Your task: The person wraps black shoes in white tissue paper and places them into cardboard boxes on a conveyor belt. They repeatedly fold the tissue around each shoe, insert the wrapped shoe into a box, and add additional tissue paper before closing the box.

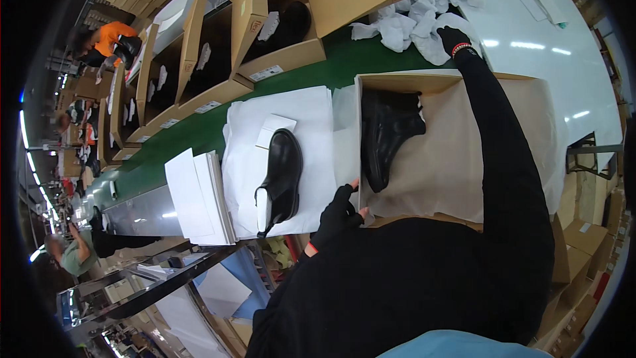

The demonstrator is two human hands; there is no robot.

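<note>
An open shoe box [358, 129] lined with thin paper lies in front of me, with one black ankle boot [385, 136] on its side along the left wall. My left hand [339, 214], in a black fingerless glove, grips the box's near left corner. Stretched out past the far wall, my right hand [453, 41] is closed on crumpled white paper [424, 20] in a heap; its fingertips are partly hidden. Left of the box, a second black boot [281, 176] rests on white paper sheets [315, 146], beside a small white card [273, 129].
Several open boxes with black boots [278, 66] line the far side of the green table [344, 59]. A stack of white sheets [199, 199] lies at left. A white tabletop [550, 59] extends right. Two other people [112, 40] are at the far left.
</note>
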